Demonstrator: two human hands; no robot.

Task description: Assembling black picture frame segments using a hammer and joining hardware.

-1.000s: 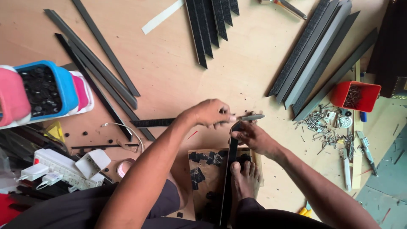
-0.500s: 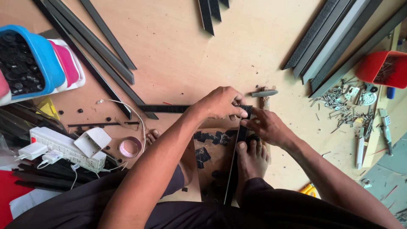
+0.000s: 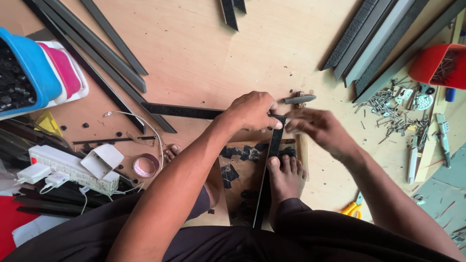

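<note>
Running left-right under left hand (image 3: 252, 110): black strip (image 3: 182, 111), horiz.

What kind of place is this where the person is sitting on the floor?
Probably a small workshop, maybe for making frames. Long dark strips lie all over the wooden floor, a heap of screws sits by a red tray, and the left hand holds two black strips at a corner.

At nine o'clock a blue bin (image 3: 29, 73) holds black bits, beside pink tubs (image 3: 63, 73). Black textured strips (image 3: 182, 111) cross the pale tan plywood floor (image 3: 204, 53). At three o'clock sits a red tray (image 3: 427, 65) above silvery screws (image 3: 393, 109). Yellow scissor handles (image 3: 350, 208) lie at five o'clock. The power strip (image 3: 68, 167) is white.
</note>
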